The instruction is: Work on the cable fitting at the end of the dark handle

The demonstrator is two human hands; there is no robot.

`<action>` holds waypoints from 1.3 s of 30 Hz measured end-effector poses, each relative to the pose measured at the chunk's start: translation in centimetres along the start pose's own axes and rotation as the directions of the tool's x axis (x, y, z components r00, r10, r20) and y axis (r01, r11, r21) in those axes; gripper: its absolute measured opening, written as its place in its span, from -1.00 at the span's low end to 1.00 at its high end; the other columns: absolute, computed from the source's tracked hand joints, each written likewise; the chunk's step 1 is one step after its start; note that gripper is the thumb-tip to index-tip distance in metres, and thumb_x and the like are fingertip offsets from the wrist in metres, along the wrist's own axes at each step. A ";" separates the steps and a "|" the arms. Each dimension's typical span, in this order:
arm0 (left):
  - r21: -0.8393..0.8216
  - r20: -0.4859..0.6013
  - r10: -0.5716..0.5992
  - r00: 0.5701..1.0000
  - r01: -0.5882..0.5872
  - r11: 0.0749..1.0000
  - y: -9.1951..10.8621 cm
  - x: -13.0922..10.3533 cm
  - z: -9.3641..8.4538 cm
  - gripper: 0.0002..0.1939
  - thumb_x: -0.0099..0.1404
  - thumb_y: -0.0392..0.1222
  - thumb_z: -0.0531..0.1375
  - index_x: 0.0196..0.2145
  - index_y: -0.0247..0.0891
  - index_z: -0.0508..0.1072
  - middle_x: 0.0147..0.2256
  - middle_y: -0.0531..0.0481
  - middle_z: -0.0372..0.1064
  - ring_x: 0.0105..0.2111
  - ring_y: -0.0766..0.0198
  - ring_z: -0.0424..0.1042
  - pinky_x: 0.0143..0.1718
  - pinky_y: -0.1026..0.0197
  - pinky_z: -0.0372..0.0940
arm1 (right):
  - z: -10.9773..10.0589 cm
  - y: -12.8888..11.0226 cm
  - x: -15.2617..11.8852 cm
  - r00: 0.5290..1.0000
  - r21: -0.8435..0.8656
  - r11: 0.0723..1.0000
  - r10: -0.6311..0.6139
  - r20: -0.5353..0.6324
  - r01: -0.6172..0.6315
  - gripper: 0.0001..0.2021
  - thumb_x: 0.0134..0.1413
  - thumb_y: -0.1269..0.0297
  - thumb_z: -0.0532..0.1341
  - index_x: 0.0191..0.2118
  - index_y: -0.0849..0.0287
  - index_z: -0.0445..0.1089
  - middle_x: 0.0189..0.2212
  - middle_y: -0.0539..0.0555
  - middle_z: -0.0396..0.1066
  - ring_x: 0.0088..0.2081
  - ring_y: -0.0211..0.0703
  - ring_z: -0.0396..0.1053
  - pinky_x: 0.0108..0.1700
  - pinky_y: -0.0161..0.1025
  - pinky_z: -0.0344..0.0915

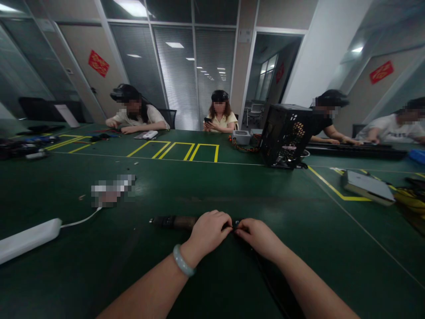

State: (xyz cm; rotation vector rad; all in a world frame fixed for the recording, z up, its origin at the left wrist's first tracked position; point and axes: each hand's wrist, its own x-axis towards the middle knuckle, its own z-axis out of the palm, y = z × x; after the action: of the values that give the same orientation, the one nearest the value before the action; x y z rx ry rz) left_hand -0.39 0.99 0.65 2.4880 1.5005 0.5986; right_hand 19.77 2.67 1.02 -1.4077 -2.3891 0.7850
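A dark, pen-shaped tool (pixel 184 222), which looks like an electric screwdriver, lies crosswise on the green table with its metal tip pointing left. My left hand (pixel 210 230) is closed over its right end, thumb and fingers pinched together. Close against it, my right hand (pixel 259 237) pinches a small dark piece at the end of a black cord (pixel 267 277). The cord runs toward me beneath my right forearm. My fingers cover the spot where tool and cord meet, so I cannot tell whether they are joined.
To the left, a white power strip (pixel 29 241) has a cable leading to a blurred item (pixel 114 191). A black computer case (pixel 285 135) stands at back right, near a silver box (pixel 368 187). Several people sit around the table, one holding a phone (pixel 207 120).
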 end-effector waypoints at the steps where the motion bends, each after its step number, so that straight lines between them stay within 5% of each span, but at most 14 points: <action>1: -0.001 -0.001 -0.003 1.000 0.003 1.000 0.0 0.0 0.1 -0.94 0.28 -0.18 0.22 -0.27 -0.14 0.41 -0.28 0.09 0.41 -0.23 0.22 0.34 -0.23 0.18 0.16 | 0.1 -0.1 0.0 1.000 -0.022 1.000 -0.013 -0.015 0.013 -0.82 0.23 0.20 0.13 -0.31 0.10 0.46 -0.33 -0.01 0.46 -0.30 -0.19 0.38 -0.29 -0.30 0.18; 7: 0.013 -0.012 -0.024 1.000 0.024 1.000 -0.2 0.2 0.3 -0.94 0.29 -0.20 0.20 -0.25 -0.14 0.40 -0.27 0.09 0.40 -0.22 0.21 0.34 -0.19 0.16 0.19 | 1.0 -0.7 0.1 0.978 -0.242 0.967 -0.124 -0.166 0.082 -0.82 0.28 0.27 0.08 -0.27 0.13 0.41 -0.28 0.04 0.39 -0.27 -0.14 0.35 -0.22 -0.22 0.24; 12: 0.034 0.016 -0.034 0.999 0.034 0.999 -0.2 0.3 0.2 -0.90 0.28 -0.18 0.21 -0.23 -0.13 0.39 -0.26 0.08 0.39 -0.22 0.21 0.35 -0.20 0.17 0.19 | 0.9 -0.5 0.2 0.958 -0.266 0.950 -0.219 -0.184 0.166 -0.83 0.28 0.30 0.08 -0.25 0.14 0.41 0.07 0.09 0.24 -0.11 -0.12 0.35 -0.06 -0.17 0.27; 17: 0.069 0.020 -0.027 0.999 0.026 0.997 -0.2 0.2 0.2 -0.88 0.29 -0.16 0.22 -0.21 -0.15 0.38 -0.25 0.06 0.38 -0.21 0.20 0.35 -0.19 0.16 0.20 | 0.6 -0.3 0.5 0.966 -0.174 0.957 -0.247 -0.076 0.231 -0.82 0.30 0.32 0.05 -0.17 0.12 0.41 -0.09 0.05 0.34 -0.14 -0.16 0.35 -0.06 -0.20 0.28; 39: 0.101 0.018 0.143 0.990 -0.144 0.984 -0.1 0.6 0.0 -0.97 0.32 -0.24 0.19 -0.26 -0.19 0.42 -0.28 0.04 0.41 -0.20 0.21 0.37 -0.13 0.14 0.21 | 1.4 -0.6 0.1 0.979 -0.191 0.970 -0.171 -0.108 0.149 -0.82 0.30 0.35 0.03 -0.22 0.16 0.37 -0.23 0.08 0.31 -0.29 -0.18 0.34 -0.22 -0.23 0.27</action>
State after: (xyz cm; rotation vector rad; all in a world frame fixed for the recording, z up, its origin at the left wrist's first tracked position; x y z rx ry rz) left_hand -0.22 1.52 0.73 2.6903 1.3907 0.5429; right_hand 18.63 2.09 0.15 -1.2648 -2.4897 0.4352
